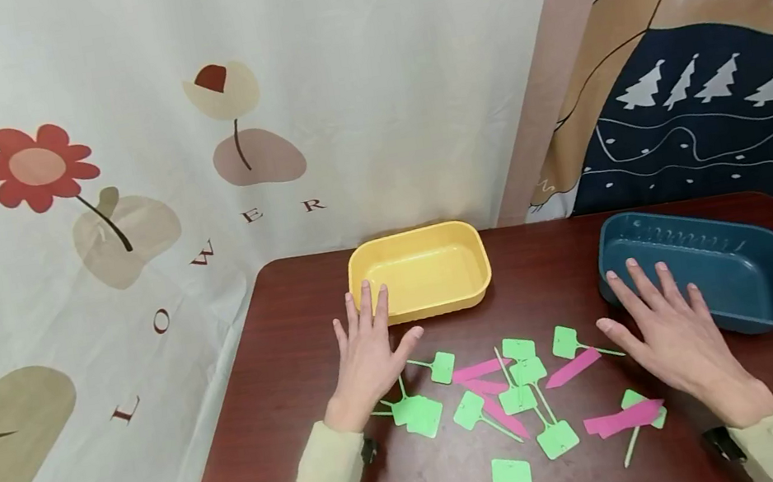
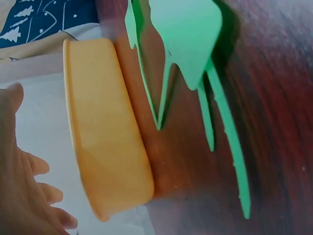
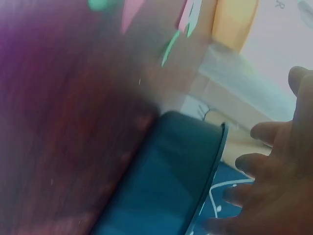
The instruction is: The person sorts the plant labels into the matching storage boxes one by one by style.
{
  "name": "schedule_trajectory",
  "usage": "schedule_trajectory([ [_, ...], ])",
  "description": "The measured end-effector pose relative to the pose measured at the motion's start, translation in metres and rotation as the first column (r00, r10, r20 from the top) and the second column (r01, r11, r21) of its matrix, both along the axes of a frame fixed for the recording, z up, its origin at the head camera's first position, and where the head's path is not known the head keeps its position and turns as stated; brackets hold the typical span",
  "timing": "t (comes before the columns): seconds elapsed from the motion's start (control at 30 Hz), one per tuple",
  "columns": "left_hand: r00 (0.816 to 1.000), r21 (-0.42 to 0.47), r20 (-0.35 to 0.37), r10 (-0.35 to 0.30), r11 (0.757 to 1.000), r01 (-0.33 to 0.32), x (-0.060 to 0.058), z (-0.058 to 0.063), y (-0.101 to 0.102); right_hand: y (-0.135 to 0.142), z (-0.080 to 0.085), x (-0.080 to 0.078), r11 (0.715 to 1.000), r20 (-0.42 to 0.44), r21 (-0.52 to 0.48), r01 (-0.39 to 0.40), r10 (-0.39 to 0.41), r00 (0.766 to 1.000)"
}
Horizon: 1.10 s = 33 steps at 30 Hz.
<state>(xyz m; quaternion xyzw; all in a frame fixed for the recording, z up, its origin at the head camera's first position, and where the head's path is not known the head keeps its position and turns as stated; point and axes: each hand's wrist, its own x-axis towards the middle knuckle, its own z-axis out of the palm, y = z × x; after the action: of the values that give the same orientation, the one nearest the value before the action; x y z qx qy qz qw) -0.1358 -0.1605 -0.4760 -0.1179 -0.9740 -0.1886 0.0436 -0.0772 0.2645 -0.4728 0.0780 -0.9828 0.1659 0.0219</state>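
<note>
My left hand (image 1: 365, 361) hovers with fingers spread, its fingertips overlapping the near left edge of a yellow tub (image 1: 429, 272) in the head view. My right hand (image 1: 682, 338), fingers spread too, is in front of a dark blue tub (image 1: 750, 266). Neither hand holds anything. Between them lie several green T-shaped plant tags (image 1: 511, 474) with square heads and thin stems, mixed with pink pointed label strips (image 1: 574, 368). Some green tags (image 2: 188, 34) lie below the left hand beside the yellow tub. One pink strip pair (image 1: 623, 419) covers part of a green tag near the right hand.
Both tubs stand at the back of a dark red-brown wooden table (image 1: 262, 359). A pale curtain (image 1: 372, 93) with flower prints hangs right behind it, and a navy cloth (image 1: 713, 117) with white trees hangs at the back right.
</note>
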Motion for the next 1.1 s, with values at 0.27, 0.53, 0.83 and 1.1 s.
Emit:
schedule_trajectory([
  [0.27,0.995,0.069,0.061,0.075,0.994,-0.080,-0.010,-0.007,-0.008,-0.025,-0.002,0.009,0.997,-0.053,0.000,-0.071,0.071,0.996],
  [0.53,0.985,0.128,0.124,0.117,0.983,-0.132,-0.020,-0.012,-0.012,-0.058,-0.001,0.025,0.985,0.016,-0.009,-0.173,0.173,0.985],
  [0.83,0.983,0.165,0.124,0.136,0.974,-0.155,-0.025,-0.015,-0.013,-0.091,-0.013,0.041,0.919,-0.045,0.042,-0.392,0.394,0.918],
  [1.1,0.978,0.165,0.135,0.157,0.970,-0.179,-0.026,-0.019,-0.014,-0.111,-0.023,0.054,0.859,0.017,0.004,-0.511,0.511,0.859],
])
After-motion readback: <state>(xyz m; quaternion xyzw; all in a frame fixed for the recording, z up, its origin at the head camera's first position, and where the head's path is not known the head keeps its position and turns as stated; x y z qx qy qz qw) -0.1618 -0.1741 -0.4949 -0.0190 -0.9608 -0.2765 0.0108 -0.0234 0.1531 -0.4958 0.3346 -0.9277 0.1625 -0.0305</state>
